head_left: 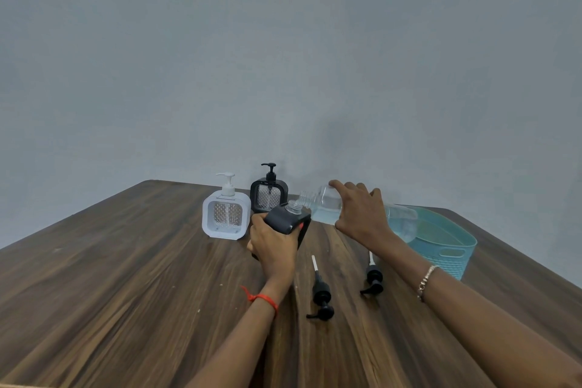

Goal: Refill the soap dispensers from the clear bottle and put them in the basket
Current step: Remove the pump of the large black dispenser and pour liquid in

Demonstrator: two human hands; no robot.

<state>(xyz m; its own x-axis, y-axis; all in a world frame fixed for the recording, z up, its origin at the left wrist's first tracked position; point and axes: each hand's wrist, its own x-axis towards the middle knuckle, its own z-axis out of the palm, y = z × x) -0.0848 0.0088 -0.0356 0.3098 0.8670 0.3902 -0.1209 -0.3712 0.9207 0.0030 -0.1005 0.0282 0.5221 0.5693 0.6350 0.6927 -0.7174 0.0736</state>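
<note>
Right now, pour stage. My left hand [274, 246] is wrapped around the black dispenser [288, 219], fingers curled on its body, holding it tilted off the counter [126, 277] with its neck open. My right hand [362, 214] grips the bottle [326, 208] around its middle, tipped close to level. The bottle mouth sits just above and beside the dispenser neck. Whether liquid is running, I cannot tell.

Risks as I judge them:
- Both mouths are narrow and both vessels are held in the air. A small drift of either wrist would put soap on my left fingers or the counter.
- The bottle looks roughly half full of pale blue liquid. Tipping further could bring a surge that overshoots the neck.
- The dispenser body is dark, so I likely cannot read its level, and overfill is possible.
- Wet soap on the left grip would make the dispenser slippery for the carry to the basket [456, 230].

Around:
- A white dispenser [226, 214] and a back dispenser [269, 195] stand upright with pumps on, near the wall, just left of the pour and close to my left knuckles.
- Two loose pumps lie on the counter, a near pump [322, 296] and a far pump [373, 280]. The far one is partly under my right forearm, so dropping that arm could knock it.
- Only one open dispenser shows. Where the second pump's body is, I cannot tell.
- The basket sits to the right, partly behind the bottle. Its contents are hidden from me.
</note>
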